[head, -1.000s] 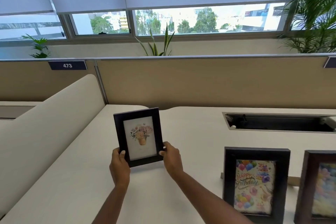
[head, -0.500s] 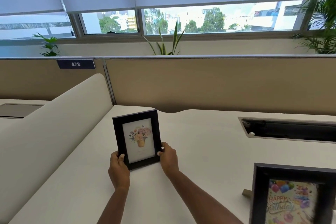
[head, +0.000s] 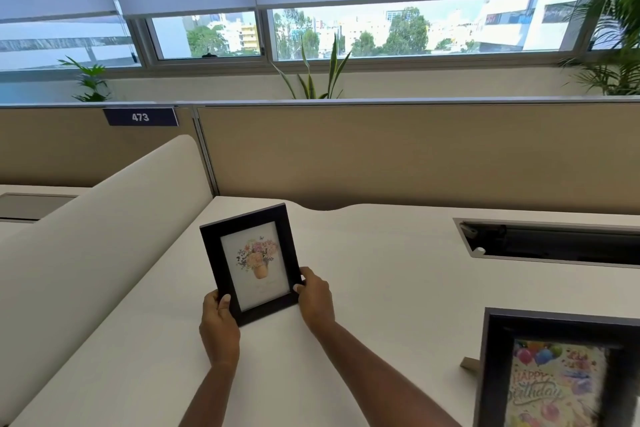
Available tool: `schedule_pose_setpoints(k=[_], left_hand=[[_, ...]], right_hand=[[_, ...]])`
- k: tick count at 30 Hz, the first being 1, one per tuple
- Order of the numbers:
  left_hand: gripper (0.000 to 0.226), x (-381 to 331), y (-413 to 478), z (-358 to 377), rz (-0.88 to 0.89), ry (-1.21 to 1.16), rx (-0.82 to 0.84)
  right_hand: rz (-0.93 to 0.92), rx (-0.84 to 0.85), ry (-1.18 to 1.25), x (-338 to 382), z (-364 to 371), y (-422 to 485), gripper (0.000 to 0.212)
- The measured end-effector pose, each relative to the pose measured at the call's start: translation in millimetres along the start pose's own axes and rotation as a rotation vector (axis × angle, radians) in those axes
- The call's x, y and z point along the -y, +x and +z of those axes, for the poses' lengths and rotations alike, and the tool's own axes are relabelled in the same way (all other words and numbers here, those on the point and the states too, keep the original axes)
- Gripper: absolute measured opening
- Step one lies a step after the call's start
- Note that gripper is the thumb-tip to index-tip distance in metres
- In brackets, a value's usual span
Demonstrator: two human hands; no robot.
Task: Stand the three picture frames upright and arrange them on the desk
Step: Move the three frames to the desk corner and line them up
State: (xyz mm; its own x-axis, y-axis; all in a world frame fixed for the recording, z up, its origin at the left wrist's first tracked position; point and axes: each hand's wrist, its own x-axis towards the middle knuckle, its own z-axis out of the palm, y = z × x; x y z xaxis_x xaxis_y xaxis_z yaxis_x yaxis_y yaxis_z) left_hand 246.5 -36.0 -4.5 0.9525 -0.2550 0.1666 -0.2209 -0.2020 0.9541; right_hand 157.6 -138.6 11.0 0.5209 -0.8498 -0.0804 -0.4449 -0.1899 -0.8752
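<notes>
A small black picture frame with a flower-pot print [head: 254, 262] stands upright on the white desk [head: 381, 288], tilted slightly left. My left hand [head: 218, 322] grips its lower left corner and my right hand [head: 313, 298] grips its lower right edge. A larger black frame with a "Happy Birthday" balloon picture [head: 557, 371] stands upright at the bottom right, cut off by the image edge. The third frame is out of view.
A curved cream divider [head: 86, 236] borders the desk on the left. A tan partition [head: 398, 156] runs along the back. An open cable slot [head: 554, 243] is set into the desk at the right. Plants stand behind the partition by the window.
The view has shifted left, so the birthday frame slid toward the right edge and the third frame left the view. Both hands still hold the flower frame in about the same place.
</notes>
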Motion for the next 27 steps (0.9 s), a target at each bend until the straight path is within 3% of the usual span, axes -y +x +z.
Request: schedule_pose_setpoints(k=[11,16,20,23,27], left_hand=[[0.028,-2,-4,-5,-0.042,0.014,0.035],[0.046,3,-17,-2,-0.108,0.012,-0.056],[0.049,-2,-55,8,-0.101,0.046,-0.19],[0.038,-10,-99,22,-0.05,-0.011,-0.113],[0.021,-22,-167,32,0.015,-0.159,0.186]], right_hand=[[0.011,0.032,-0.065,-5,-2,-12,0.031],[0.005,0.057,-0.147,-14,2,-36,0.057],[-0.035,0.082,-0.171,-22,-7,-71,0.057],[-0.126,0.039,-0.106,-26,-25,-106,0.046],[-0.397,-0.172,-0.051,-21,-78,-156,0.034]])
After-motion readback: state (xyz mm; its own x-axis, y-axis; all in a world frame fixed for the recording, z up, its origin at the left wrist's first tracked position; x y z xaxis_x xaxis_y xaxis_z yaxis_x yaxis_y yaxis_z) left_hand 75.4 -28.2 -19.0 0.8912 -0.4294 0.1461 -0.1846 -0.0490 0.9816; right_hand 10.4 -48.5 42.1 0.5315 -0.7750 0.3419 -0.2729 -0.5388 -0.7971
